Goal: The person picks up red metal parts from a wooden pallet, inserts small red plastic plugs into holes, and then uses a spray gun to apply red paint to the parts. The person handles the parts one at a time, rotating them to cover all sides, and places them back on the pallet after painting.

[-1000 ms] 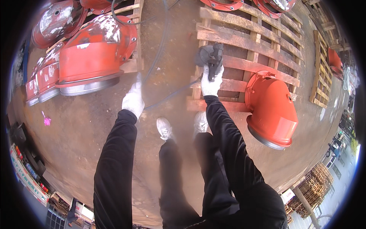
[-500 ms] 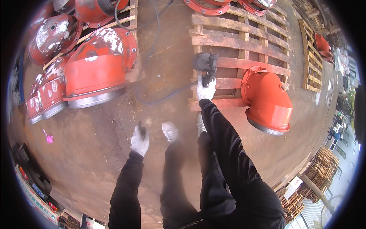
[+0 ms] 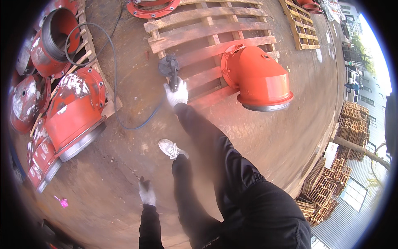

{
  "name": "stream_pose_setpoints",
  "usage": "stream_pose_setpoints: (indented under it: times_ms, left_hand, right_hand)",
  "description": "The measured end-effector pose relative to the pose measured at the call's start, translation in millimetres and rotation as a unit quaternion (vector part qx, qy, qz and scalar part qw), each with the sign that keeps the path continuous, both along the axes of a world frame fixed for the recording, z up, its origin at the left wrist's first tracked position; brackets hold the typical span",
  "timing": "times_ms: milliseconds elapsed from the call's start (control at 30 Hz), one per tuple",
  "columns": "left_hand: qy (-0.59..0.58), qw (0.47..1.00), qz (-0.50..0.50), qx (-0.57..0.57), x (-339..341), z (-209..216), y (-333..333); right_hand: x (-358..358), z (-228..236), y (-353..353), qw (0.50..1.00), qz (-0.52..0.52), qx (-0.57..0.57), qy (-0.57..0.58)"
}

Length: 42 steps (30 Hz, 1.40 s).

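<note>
My right hand [image 3: 177,93], in a white glove, is closed around the handle of a dark spray gun [image 3: 169,66] with a round grey cup-like part. A hose [image 3: 143,124] reaches up close to that hand. To the right of the gun, and apart from it, a glossy orange-red elbow pipe [image 3: 265,76] rests at the near edge of a wooden pallet [image 3: 215,29]. My left hand [image 3: 147,194] hangs low over the ground, gloved in white with dark fingertips. Its fingers are loosely apart, and no object shows in them.
Several red elbow pipes with white patches [image 3: 74,112] crowd another pallet [image 3: 89,50] on the left. An orange-red flange [image 3: 153,12] lies at the far pallet edge. The hose loops across the brown ground. A pink scrap [image 3: 63,202] lies lower left; stacked pallets [image 3: 327,186] stand right.
The view has turned, so the pallets and pipes sit further left. My right hand still grips the spray gun, which stays left of the glossy elbow pipe. My feet have shifted, and my left hand appears lower.
</note>
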<state>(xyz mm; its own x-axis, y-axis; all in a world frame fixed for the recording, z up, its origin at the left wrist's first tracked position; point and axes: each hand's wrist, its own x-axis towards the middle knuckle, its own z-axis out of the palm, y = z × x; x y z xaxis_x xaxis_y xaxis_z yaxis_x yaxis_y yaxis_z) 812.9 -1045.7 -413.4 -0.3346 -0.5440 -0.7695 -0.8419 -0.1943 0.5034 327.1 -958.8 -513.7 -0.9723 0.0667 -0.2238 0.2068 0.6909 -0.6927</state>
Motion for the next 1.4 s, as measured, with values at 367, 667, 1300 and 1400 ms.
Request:
stream_pose_setpoints:
  times_ms: [367,667,1300,1400]
  left_hand:
    - [0.072,0.995,-0.015,0.065,-73,43,25]
    - [0.056,0.995,-0.084,0.011,-114,74,45]
    - [0.096,0.993,-0.067,-0.029,-334,93,347]
    - [0.087,0.983,-0.138,-0.085,-387,79,359]
  right_hand:
    - [79,53,118,0.988,-0.039,0.042,-0.143]
    - [142,151,282,0.973,-0.091,-0.180,-0.114]
    - [-160,339,512,0.971,0.112,-0.210,-0.039]
    - [-232,325,536,0.974,0.097,-0.203,-0.013]
